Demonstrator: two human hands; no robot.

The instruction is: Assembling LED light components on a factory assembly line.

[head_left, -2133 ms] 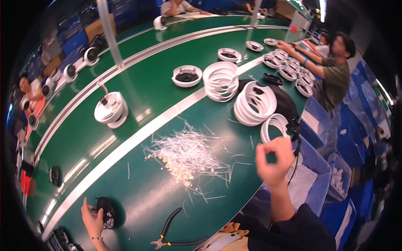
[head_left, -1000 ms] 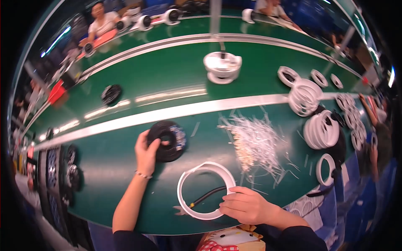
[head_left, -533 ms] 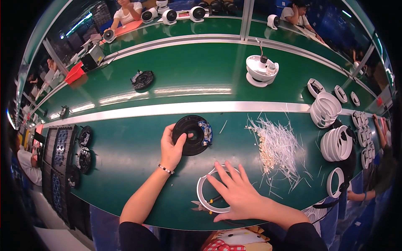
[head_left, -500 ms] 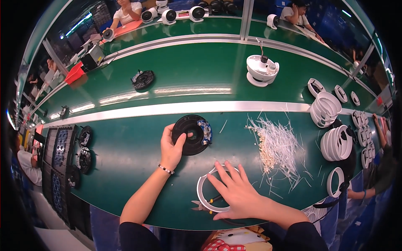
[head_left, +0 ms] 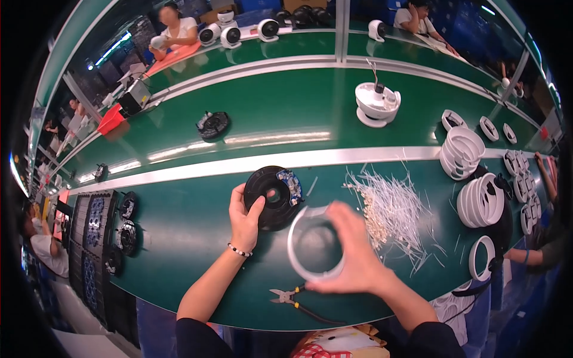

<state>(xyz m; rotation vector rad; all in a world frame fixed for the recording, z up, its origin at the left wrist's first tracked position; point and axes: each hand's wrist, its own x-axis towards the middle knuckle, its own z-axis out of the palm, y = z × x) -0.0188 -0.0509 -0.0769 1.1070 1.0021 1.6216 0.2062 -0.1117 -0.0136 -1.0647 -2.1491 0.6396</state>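
"Where is the black disc housing [head_left: 279, 216]?"
"Over the tabletop [head_left: 179, 224], held in the left hand's [head_left: 243, 219] grip."
"And the white ring [head_left: 293, 253]?"
"Just right of the disc and nearer the wearer, spanned by the right hand's [head_left: 358, 253] wide grip."
"Any long axis?"
"None; both are round. The disc's blue circuit board [head_left: 291, 186] points far-right; the ring's opening roughly faces the wearer."

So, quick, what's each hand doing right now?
Left hand: holding the black disc by its left side.
Right hand: holding the white ring.
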